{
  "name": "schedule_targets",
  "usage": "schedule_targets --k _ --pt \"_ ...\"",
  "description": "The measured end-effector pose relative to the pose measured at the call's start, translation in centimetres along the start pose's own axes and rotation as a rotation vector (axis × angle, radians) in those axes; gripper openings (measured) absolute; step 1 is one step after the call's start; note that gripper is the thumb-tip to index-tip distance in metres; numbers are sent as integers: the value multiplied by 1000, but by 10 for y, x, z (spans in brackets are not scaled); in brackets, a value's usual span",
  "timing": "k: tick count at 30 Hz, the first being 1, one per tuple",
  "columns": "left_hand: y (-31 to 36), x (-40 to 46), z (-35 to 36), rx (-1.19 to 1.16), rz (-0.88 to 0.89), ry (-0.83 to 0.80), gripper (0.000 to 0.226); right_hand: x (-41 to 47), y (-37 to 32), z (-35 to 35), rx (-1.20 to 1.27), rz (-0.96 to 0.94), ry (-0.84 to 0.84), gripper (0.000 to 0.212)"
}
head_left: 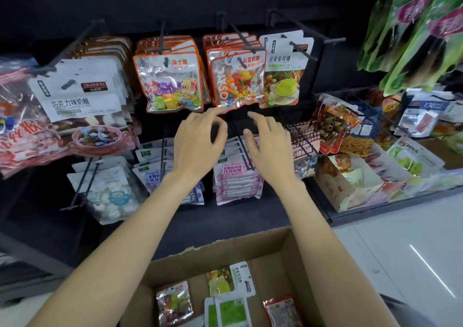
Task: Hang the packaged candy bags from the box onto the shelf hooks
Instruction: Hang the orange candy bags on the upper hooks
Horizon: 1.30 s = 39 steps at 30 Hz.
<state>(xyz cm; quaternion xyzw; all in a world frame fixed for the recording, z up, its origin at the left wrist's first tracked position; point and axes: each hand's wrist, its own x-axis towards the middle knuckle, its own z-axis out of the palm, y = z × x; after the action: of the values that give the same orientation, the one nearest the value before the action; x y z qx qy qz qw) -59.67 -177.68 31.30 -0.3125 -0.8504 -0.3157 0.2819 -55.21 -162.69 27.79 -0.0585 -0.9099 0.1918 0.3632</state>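
Observation:
An orange-edged bag of coloured jelly beans (238,82) hangs at the front of a black shelf hook (238,35). Just below its bottom edge are both my hands, holding nothing. My left hand (199,143) has its index fingertip touching or nearly touching the bag's lower edge, the other fingers loosely curled. My right hand (269,142) hovers with relaxed, spread fingers a little under the bag. The cardboard box (288,251) sits on the floor below my arms, with several candy bags (174,301) lying flat inside it.
Neighbouring hooks carry an orange sugar-candy bag (172,83), white star-gummy bags (284,76) and white milk-candy bags (77,96). A lower row of hooks holds pink and white packs (236,176). Snack trays (350,176) stand at the right, green bags (413,30) above them.

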Motion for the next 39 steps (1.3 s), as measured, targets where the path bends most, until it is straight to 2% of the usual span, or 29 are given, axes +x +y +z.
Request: schedule_targets --k 3,5,10,14,17,22,24,26,30,32,34,37,39 --pt "-1 -37 12 -43 29 45 24 -49 9 -10 146 -56 -68 30" --pt "-8 -74 27 -53 62 10 23 -90 21 -6 159 -32 -191 30" --pt "-41 -185 69 -53 -58 -352 25 -190 69 26 101 212 -614 22" --pt "-73 -242 101 95 -176 -632 38 -250 105 61 26 386 -856 25" --pt "-93 -251 118 156 -238 -694 48 -291 128 92 -50 504 -1047 30" --pt "-123 -266 149 201 -336 -772 40 -348 155 137 -182 620 -1404 41" --pt "-130 -278 156 209 -368 -796 38 -371 165 152 -184 706 -1425 42" --pt "-132 -290 160 199 -386 -809 41 -393 172 165 -153 838 -1378 50" --pt "-132 -311 161 185 -315 -783 55 -417 174 186 -56 1122 -1293 86" --pt "-133 -313 161 179 -300 -769 57 -426 169 197 -119 1197 -1349 106" --pt "-134 -313 160 169 -288 -754 58 -441 163 211 -265 1106 -1420 116" --pt "-134 -313 157 150 -256 -725 56 -447 144 225 -462 792 -1406 93" --pt "-135 -316 152 141 -223 -683 53 -437 128 232 -431 606 -1421 82"
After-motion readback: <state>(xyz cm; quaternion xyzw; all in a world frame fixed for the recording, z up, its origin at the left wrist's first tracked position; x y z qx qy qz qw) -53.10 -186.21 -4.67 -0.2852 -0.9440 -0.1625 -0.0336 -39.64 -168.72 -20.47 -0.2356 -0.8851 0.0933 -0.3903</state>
